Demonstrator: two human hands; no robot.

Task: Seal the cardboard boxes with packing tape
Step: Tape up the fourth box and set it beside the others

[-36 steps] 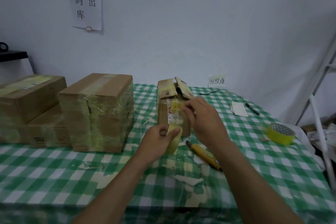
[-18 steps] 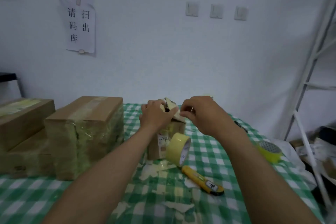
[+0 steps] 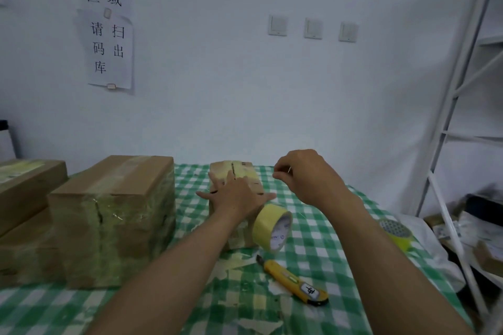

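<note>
A small cardboard box [image 3: 242,171] stands at the table's middle with its top flaps folded flat. My left hand [image 3: 235,194] lies palm down on the box top, fingers spread. My right hand [image 3: 304,174] hovers just right of the box with its fingers curled; I cannot tell whether it pinches a tape end. A yellow tape roll [image 3: 272,227] stands on edge against the box's front right corner. A yellow utility knife [image 3: 295,281] lies on the cloth in front of the roll.
A large taped box [image 3: 114,220] stands left of the small one, with two stacked boxes [image 3: 24,212] at the far left. A second tape roll [image 3: 396,232] lies near the table's right edge. Torn tape scraps litter the checked cloth [image 3: 321,253]. A white metal rack [image 3: 449,144] stands at right.
The flaps were open a second ago and now lie flat. My left hand let go of the tape roll and came down flat on the top. My right hand drew off to the right.
</note>
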